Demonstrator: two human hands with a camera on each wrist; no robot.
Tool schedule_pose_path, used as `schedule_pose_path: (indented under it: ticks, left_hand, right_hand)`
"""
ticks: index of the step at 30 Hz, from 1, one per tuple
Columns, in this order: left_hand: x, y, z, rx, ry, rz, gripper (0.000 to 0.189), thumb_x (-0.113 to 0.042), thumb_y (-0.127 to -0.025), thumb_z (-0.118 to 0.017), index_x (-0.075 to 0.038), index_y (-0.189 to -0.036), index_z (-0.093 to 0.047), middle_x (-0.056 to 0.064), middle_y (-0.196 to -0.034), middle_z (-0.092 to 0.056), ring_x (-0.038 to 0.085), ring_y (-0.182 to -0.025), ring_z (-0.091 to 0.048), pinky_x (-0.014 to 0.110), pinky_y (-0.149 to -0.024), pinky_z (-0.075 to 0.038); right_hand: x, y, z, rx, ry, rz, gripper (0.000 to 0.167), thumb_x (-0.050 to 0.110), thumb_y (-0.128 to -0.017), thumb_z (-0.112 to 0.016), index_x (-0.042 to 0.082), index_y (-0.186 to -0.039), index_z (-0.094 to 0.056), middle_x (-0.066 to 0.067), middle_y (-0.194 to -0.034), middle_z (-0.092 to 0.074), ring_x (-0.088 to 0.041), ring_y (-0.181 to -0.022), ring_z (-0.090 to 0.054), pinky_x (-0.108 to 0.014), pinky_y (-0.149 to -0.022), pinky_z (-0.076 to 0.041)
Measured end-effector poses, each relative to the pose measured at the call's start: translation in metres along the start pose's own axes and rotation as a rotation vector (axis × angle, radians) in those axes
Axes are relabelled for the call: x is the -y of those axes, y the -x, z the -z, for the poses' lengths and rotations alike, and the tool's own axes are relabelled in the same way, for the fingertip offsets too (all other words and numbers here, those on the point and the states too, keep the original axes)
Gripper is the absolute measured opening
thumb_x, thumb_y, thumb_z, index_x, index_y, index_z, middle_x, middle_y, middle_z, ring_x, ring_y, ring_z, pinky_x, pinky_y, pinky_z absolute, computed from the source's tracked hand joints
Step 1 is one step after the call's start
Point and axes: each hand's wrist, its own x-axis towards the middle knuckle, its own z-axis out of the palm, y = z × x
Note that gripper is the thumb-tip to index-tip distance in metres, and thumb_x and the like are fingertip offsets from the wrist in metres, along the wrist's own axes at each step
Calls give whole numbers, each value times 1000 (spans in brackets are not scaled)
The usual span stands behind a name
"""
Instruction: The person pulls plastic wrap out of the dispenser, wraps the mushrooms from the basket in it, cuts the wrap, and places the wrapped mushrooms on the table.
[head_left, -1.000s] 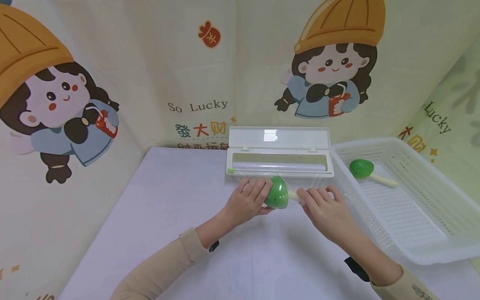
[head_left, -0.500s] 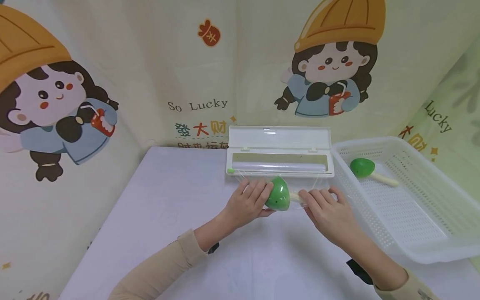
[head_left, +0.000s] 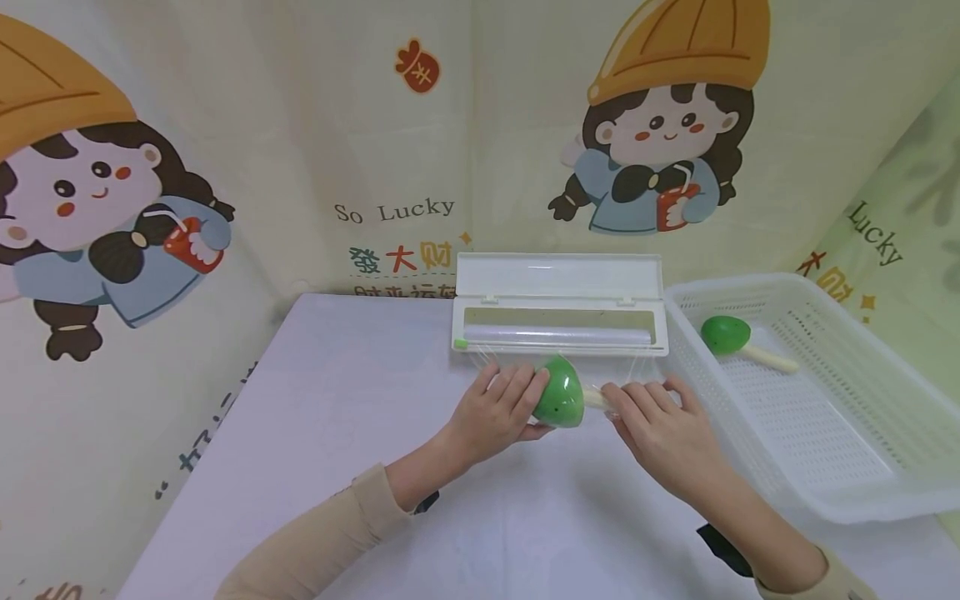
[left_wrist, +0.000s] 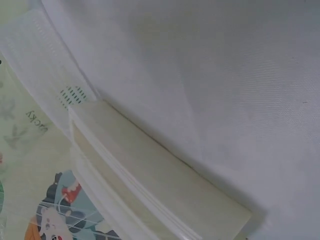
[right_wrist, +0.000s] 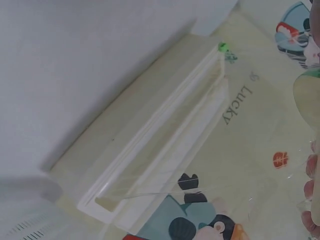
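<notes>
A pale printed backdrop (head_left: 300,167) rises behind the table's far edge. The table (head_left: 337,375) wears a white cover. Along its right edge stands a white slotted basket (head_left: 817,442), its far end just beside a white wrap box (head_left: 559,302). That box sits at the middle of the far edge, lid raised, with a film roll (head_left: 558,335) inside. Clear film (head_left: 641,364) stretches from its front to the hands. The left hand (head_left: 498,408) has its grip curled around the green head of a toy (head_left: 561,396), between box and near edge; the right hand (head_left: 660,425) has its grip closed over the end of the cream handle. A matching toy (head_left: 726,335) lies in the basket. A small green tab (head_left: 460,343) marks the box's left front corner.
</notes>
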Motion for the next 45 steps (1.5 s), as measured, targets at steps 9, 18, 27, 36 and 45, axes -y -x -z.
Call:
schedule_pose_path:
  ticks: [9,18,27,36,45]
  left_hand:
    - [-3,-3,3,-12,8,5,72,-60,-74,-57,-3,-115,-43,7,-102,-53,17,-88,-50,30,-74,-41]
    - [-4,-3,2,-28,13,9,73,-60,-73,-58,-3,-115,-43,7,-102,-52,17,-88,-49,30,-73,-41]
    - [-8,-1,0,-18,17,24,75,-62,-72,-58,-3,-115,-43,7,-102,-52,17,-87,-49,29,-73,-41]
    - [-13,13,-15,51,-8,25,77,-63,-72,-58,-2,-117,-42,7,-104,-52,16,-86,-50,29,-75,-42]
    - [-19,30,-35,138,-6,25,78,-64,-74,-54,-2,-119,-41,6,-106,-51,15,-88,-49,29,-77,-41]
  right_hand:
    - [0,1,7,34,22,-3,34,22,-99,-29,2,-105,-56,-8,-84,-54,-24,-67,-47,-45,-73,-37]
    - [0,2,10,55,10,-15,35,23,-99,-28,3,-106,-56,-9,-85,-54,-26,-69,-48,-46,-73,-36]
    - [0,4,8,48,12,-15,34,24,-99,-30,3,-105,-56,-8,-84,-54,-25,-67,-47,-44,-72,-36]
    - [-3,11,-8,152,30,-14,41,27,-101,-22,3,-107,-54,-7,-86,-55,-23,-69,-49,-43,-72,-38]
    - [-7,23,-33,266,11,-47,52,33,-100,-9,5,-107,-53,-8,-86,-55,-24,-73,-50,-42,-72,-39]
